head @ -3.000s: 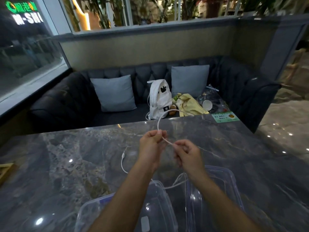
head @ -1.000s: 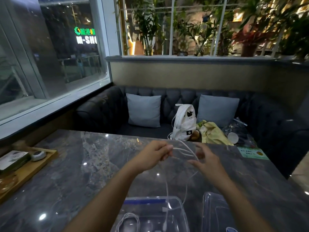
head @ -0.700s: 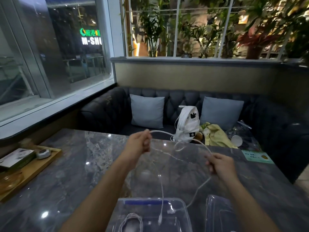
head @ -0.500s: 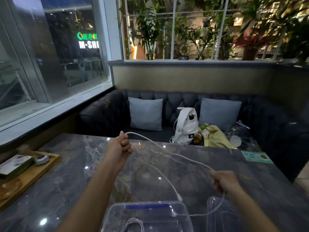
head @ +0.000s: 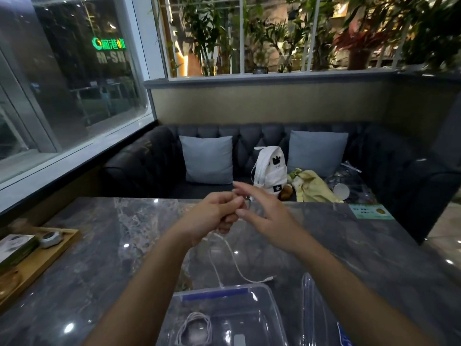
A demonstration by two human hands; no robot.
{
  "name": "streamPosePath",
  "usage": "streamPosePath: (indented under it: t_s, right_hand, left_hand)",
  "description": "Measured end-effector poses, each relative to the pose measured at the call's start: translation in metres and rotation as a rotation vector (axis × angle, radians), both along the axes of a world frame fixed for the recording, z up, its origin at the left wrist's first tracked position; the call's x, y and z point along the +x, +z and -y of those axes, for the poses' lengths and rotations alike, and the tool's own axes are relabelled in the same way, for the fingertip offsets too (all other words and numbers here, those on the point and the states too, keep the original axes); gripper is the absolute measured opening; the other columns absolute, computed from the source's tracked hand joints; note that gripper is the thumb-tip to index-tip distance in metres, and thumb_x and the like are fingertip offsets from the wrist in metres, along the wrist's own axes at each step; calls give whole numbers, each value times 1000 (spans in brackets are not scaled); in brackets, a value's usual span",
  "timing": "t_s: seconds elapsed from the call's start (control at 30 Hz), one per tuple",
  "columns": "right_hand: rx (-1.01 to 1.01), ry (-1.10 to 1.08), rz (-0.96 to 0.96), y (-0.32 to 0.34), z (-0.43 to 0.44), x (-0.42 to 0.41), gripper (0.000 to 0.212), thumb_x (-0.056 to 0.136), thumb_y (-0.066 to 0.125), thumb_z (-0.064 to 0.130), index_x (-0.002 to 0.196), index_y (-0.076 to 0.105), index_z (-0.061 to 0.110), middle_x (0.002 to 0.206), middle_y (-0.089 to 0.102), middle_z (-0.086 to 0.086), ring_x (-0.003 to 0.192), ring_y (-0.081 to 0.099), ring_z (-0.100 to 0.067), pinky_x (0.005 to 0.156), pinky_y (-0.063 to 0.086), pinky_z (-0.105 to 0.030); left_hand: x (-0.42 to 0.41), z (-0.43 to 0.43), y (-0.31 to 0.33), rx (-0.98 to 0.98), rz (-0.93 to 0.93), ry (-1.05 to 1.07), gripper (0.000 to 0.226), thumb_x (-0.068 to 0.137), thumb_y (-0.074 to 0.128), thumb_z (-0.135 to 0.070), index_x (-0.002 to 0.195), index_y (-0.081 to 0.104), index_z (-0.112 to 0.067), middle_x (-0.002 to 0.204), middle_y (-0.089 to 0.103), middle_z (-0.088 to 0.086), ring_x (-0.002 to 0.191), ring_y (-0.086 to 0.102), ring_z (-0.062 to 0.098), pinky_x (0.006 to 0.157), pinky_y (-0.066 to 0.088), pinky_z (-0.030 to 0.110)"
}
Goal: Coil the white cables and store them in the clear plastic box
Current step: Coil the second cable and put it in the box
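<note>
White thin charging cable (head: 235,263) is mid-coil: its gathered part sits inside the left hand (head: 214,216), whose fingers are curled round it above the dark grey marble table (head: 112,245). How many loops that fist holds cannot be told, since the fingers hide them. The right hand (head: 262,216) is just beside the left, its fingers straight and spread and holding nothing that shows. Whether a fingertip touches the cable is too blurred to say.

Below the left fist two loose strands hang down. One trails across the table to a small white plug (head: 270,278), which lies just beyond the far rim of the clear plastic box (head: 272,303). The other runs down towards that same rim. So the free length lies under and nearer than the grip, between the hands and the box.

The step in hand looks like winding the next loop. To do it well, the right hand should probably take the slack close under the fist, not far down. It should lay each turn the same size against those already held, with the left hand's pinch loosening only enough to admit it. A dragged plug could snag on the rim.

One coiled white cable (head: 194,329) already rests inside the box, and the clear plastic lid (head: 311,303) lies to its right.
</note>
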State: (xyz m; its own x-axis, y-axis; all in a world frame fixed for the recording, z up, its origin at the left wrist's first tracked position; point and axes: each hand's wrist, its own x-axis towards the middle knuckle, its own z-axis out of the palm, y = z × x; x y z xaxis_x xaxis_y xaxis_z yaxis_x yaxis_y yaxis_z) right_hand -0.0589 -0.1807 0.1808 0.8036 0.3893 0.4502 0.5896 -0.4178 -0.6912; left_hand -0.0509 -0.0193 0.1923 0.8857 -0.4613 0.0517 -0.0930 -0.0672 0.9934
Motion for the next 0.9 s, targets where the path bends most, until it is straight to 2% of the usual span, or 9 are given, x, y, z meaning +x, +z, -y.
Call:
streamPosePath:
  t_s: [0.13, 0.27, 0.4, 0.47, 0.53, 0.67, 0.73, 0.8, 0.9]
  right_hand:
    - [46, -1, 11, 8, 5, 10, 14, 90, 53, 10, 96, 65, 9, 75, 60, 9, 70, 56, 3, 67, 44, -15]
    - [231, -236, -7, 6, 28, 26, 15, 91, 51, 12, 83, 63, 13, 66, 55, 0, 57, 51, -12, 54, 47, -25]
    - [496, -464, -103, 3, 54, 40, 20, 91, 51, 11, 74, 61, 11, 58, 51, -2, 47, 45, -12, 47, 39, -29]
    - [361, -534, -78, -2, 66, 41, 21, 90, 53, 11, 70, 60, 13, 62, 53, -1, 54, 48, -12, 53, 38, -28]
    - [96, -545, -64, -6, 69, 38, 8, 86, 59, 12, 83, 66, 8, 78, 57, 0, 74, 54, -19, 65, 42, -29]
    - [-191, -449, 56, -7, 57, 23, 32, 80, 67, 16, 112, 61, 10, 117, 56, -8, 112, 47, -23, 100, 34, -42]
    - [-213, -264, 125, -1, 45, 15, 42, 81, 67, 20, 121, 56, 17, 123, 52, -1, 115, 41, -9, 102, 27, -27]
    - [-182, -55, 26, 3, 32, 8, 45, 82, 66, 27, 125, 52, 25, 120, 52, 11, 109, 42, 7, 93, 28, -5]
    - [-14, 75, -108, 4, 18, 6, 36, 81, 66, 29, 116, 56, 30, 108, 58, 15, 99, 51, 10, 82, 37, -1]
  left_hand:
    - [-1, -8, 1, -65, -61, -14, 32, 91, 47, -35, 67, 57, -16, 46, 34, -7, 39, 26, 6, 40, 29, 16]
    - [0, -27, -11, -121, -154, -40, 26, 85, 50, -34, 65, 55, -18, 46, 36, -8, 39, 29, 6, 44, 32, 18]
    - [-1, -42, -26, -161, -234, -96, 24, 91, 45, -21, 73, 58, -14, 50, 44, -4, 42, 38, 7, 49, 41, 21]
    - [-2, -46, -30, -214, -280, -94, 24, 92, 43, -19, 73, 58, -13, 50, 44, -5, 39, 37, 6, 45, 41, 21]
    - [-2, -45, -31, -270, -287, -68, 20, 89, 48, -20, 74, 59, -12, 50, 44, -5, 38, 35, 4, 40, 38, 18]
    - [-1, -31, -28, -248, -239, -53, 16, 85, 52, -21, 77, 61, -10, 51, 46, -3, 37, 32, 4, 34, 29, 14]
    - [-1, -22, -24, -184, -195, -90, 16, 85, 53, -22, 79, 61, -10, 52, 48, -3, 37, 32, 4, 34, 26, 14]
    - [-1, -13, -18, -183, -154, -114, 15, 86, 55, -22, 80, 62, -10, 51, 49, -3, 37, 32, 3, 35, 23, 15]
    - [0, -6, -8, -227, -112, -122, 15, 85, 56, -24, 81, 62, -11, 51, 49, -4, 37, 32, 3, 35, 23, 15]
